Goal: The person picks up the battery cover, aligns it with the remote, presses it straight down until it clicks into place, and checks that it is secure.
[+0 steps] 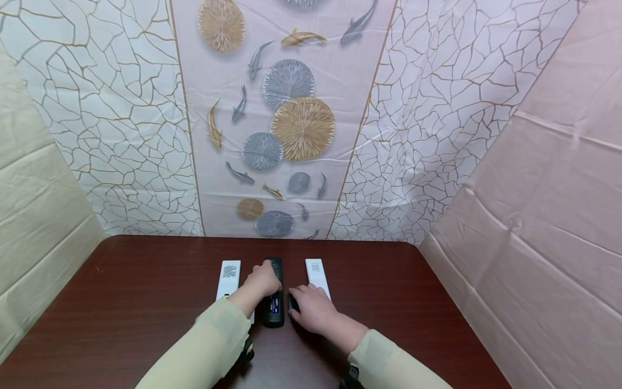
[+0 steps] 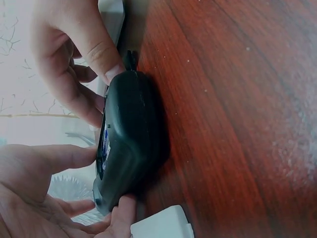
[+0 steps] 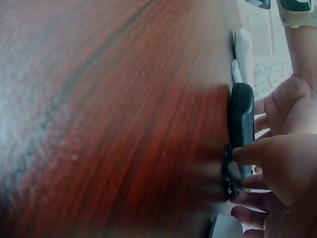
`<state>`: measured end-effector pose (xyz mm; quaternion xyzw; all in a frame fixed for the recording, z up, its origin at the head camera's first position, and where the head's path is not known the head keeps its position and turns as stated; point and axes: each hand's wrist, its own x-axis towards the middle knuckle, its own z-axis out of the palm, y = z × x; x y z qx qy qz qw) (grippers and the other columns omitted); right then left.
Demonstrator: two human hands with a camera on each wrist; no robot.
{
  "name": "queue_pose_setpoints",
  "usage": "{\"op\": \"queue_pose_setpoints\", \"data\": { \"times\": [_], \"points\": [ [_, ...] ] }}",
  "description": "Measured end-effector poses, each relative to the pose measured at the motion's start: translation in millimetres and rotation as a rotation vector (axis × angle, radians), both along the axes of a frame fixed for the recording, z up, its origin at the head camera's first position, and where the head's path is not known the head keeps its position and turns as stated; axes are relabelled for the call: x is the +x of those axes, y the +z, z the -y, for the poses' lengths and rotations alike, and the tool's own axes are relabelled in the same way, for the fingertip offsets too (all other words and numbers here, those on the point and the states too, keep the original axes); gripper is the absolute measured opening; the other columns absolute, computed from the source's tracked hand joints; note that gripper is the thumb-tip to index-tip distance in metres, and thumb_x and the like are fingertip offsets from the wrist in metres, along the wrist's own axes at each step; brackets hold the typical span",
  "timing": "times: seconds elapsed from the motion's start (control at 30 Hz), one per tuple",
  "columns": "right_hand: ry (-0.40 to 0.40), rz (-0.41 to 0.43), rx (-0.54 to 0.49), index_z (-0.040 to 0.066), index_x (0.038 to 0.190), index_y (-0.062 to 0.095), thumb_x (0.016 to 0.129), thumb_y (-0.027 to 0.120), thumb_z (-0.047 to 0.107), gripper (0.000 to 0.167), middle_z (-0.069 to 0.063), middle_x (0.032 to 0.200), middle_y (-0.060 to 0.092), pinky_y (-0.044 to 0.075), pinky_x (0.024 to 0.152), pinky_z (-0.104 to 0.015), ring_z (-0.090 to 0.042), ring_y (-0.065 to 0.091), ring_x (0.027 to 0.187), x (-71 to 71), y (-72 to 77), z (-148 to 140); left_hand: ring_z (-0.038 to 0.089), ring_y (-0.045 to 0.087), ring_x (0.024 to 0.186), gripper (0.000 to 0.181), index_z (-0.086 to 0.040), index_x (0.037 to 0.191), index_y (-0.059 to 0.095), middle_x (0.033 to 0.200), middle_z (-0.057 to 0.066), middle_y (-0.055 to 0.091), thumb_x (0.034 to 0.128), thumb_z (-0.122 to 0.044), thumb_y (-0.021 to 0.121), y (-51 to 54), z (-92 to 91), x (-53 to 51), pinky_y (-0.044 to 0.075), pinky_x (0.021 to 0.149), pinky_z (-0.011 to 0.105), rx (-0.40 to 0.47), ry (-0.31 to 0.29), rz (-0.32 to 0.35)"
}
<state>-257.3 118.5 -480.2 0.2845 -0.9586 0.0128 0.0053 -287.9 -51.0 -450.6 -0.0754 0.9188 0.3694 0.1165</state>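
A long black device (image 1: pixel 274 316) with a small bluish panel lies on the table, its near end towards the person. The left hand (image 1: pixel 264 279) grips its far part, thumb on the upper face and fingers at the left side; the left wrist view shows the device (image 2: pixel 133 116) and this hand (image 2: pixel 29 183). Just right of the device, the right hand (image 1: pixel 315 309) holds a small dark piece (image 1: pixel 293 303) between thumb and fingers. In the right wrist view that piece (image 3: pixel 233 171) is beside the device (image 3: pixel 241 114), under the right hand (image 3: pixel 287 171); whether they touch, I cannot tell.
A white flat object (image 1: pixel 228 278) with a printed code lies left of the device, partly behind the left forearm. Another white bar (image 1: pixel 317 273) lies to the right, beyond the right hand. Patterned cloth (image 1: pixel 301 189) hangs behind the brown table (image 1: pixel 121 302).
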Motion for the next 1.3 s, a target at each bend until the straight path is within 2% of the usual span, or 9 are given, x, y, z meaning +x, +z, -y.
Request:
{"op": "queue_pose_setpoints", "data": {
  "times": [0.33, 0.6, 0.8, 0.97, 1.1, 1.2, 1.3],
  "points": [
    [0.008, 0.012, -0.002, 0.011, 0.135, 0.06, 0.093, 0.068, 0.038, 0.051, -0.003, 0.125, 0.063, 0.048, 0.087, -0.039, -0.021, 0.057, 0.113, -2.7, 2.0, 0.0, 0.053, 0.045, 0.122, 0.083, 0.003, 0.151, 0.03, 0.138, 0.035, 0.039, 0.085, -0.022, 0.075, -4.8, -1.6, -3.6, 0.046, 0.093, 0.059, 0.007, 0.027, -0.012],
    [0.023, 0.026, -0.001, 0.01, 0.136, 0.059, 0.092, 0.07, 0.038, 0.054, -0.004, 0.123, 0.061, 0.048, 0.09, -0.04, -0.021, 0.056, 0.112, -6.1, 3.2, -0.1, 0.05, 0.045, 0.121, 0.09, -0.002, 0.153, 0.025, 0.135, 0.034, 0.043, 0.0833, -0.024, 0.077, -9.3, -4.8, -5.1, 0.046, 0.092, 0.06, 0.039, 0.068, -0.02],
    [0.01, 0.042, -0.056, 0.011, 0.132, 0.062, 0.089, 0.074, 0.038, 0.051, -0.003, 0.12, 0.061, 0.048, 0.09, -0.041, -0.021, 0.057, 0.111, -6.4, 5.4, 0.4, 0.048, 0.045, 0.12, 0.091, -0.005, 0.154, 0.024, 0.135, 0.032, 0.043, 0.083, -0.022, 0.077, -9.6, -4.1, -4.9, 0.047, 0.09, 0.059, 0.09, 0.089, -0.006],
    [-0.007, 0.062, -0.109, 0.012, 0.128, 0.064, 0.087, 0.077, 0.036, 0.05, -0.003, 0.119, 0.06, 0.048, 0.091, -0.041, -0.02, 0.058, 0.109, -6.1, 6.5, 0.3, 0.045, 0.05, 0.114, 0.09, -0.005, 0.154, 0.023, 0.136, 0.032, 0.041, 0.0839, -0.021, 0.077, -8.4, -2.1, -5.8, 0.049, 0.088, 0.055, 0.116, 0.069, 0.003],
    [-0.008, 0.094, -0.159, 0.014, 0.129, 0.064, 0.088, 0.076, 0.032, 0.046, -0.002, 0.121, 0.059, 0.052, 0.088, -0.036, -0.017, 0.061, 0.104, -5.8, 6.6, -0.5, 0.043, 0.055, 0.109, 0.088, -0.004, 0.154, 0.025, 0.134, 0.032, 0.042, 0.0842, -0.021, 0.077, -8.0, -1.0, -7.0, 0.05, 0.087, 0.054, 0.113, 0.057, -0.004],
    [0.002, 0.107, -0.197, 0.015, 0.13, 0.064, 0.091, 0.073, 0.029, 0.043, -0.001, 0.122, 0.057, 0.055, 0.082, -0.032, -0.014, 0.062, 0.101, -4.9, 7.3, -1.0, 0.041, 0.057, 0.11, 0.083, -0.004, 0.153, 0.027, 0.136, 0.031, 0.045, 0.0877, -0.024, 0.075, -9.4, 0.6, -8.6, 0.051, 0.085, 0.053, 0.1, 0.058, -0.013],
    [0.013, 0.103, -0.229, 0.015, 0.129, 0.065, 0.092, 0.072, 0.026, 0.039, 0.0, 0.12, 0.058, 0.055, 0.081, -0.031, -0.013, 0.062, 0.1, -3.9, 8.8, -1.6, 0.037, 0.061, 0.104, 0.074, -0.003, 0.152, 0.029, 0.135, 0.028, 0.05, 0.0934, -0.024, 0.068, -11.3, 3.2, -11.1, 0.054, 0.075, 0.047, 0.105, 0.063, -0.018]
  ]
}}
